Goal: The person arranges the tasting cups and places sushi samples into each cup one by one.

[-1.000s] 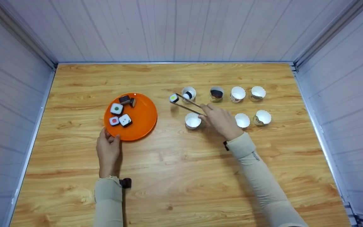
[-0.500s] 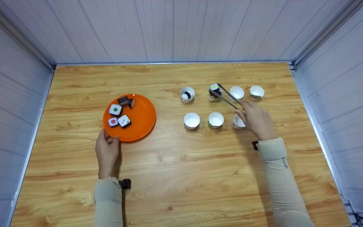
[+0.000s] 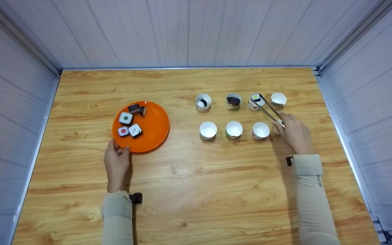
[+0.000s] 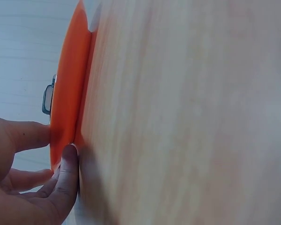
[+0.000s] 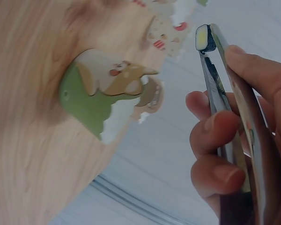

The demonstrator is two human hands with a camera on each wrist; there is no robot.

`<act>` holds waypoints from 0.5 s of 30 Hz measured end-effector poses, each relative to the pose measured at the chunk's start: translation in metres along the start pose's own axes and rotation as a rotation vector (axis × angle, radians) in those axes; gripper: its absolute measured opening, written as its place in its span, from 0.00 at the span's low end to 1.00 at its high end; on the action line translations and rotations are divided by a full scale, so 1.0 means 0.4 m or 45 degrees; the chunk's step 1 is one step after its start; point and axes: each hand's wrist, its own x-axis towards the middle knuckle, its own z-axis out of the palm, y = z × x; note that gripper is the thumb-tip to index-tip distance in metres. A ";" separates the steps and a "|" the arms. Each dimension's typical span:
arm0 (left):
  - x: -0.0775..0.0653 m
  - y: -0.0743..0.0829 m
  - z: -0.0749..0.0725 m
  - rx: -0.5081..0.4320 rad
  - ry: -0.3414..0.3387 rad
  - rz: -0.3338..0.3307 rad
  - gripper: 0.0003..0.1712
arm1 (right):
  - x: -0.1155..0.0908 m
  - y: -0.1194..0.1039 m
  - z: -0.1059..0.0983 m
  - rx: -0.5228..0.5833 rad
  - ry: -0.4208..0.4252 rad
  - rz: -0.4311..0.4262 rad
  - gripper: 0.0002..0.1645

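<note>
Left hand (image 3: 117,163) pinched the near left rim of a round, shallow orange plate (image 3: 153,131) between thumb and fingers. Five sushi-shaped pieces lay on the plate's left half: two dark brown pieces (image 3: 134,108) towards the far rim, a white square with a green centre (image 3: 126,118), and, nearer the hand, a smaller square with a red centre (image 3: 123,131) just beside a speckled white square (image 3: 135,130). Right hand (image 3: 296,134) grasped a pair of slim metal tongs (image 5: 243,98), fingers curled round the arms. The tong tips held a small, dark-sided white block with a yellow centre (image 5: 203,38); from the head view it stood over the mouth of the third cup from the left (image 3: 253,106) in the back row, though its height relative to the rim could not be told. Paper cups with scalloped rims formed two rows of four on the wood-grain table (image 3: 189,190). The back row's first cup (image 3: 208,105) contained a white piece with a black band (image 3: 201,103); the second (image 3: 232,108), a glossy dark one (image 3: 233,101). The right hand partly hid the front row's last cup.
</note>
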 end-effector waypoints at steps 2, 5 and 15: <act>-0.001 0.000 0.000 -0.011 -0.003 -0.005 0.37 | 0.002 0.007 0.001 0.003 -0.024 0.024 0.24; 0.000 0.000 0.000 -0.019 -0.012 -0.011 0.38 | 0.005 0.012 0.001 0.006 -0.067 0.058 0.24; -0.001 -0.005 0.001 -0.026 0.003 -0.009 0.38 | 0.009 0.017 0.007 0.027 -0.085 0.058 0.23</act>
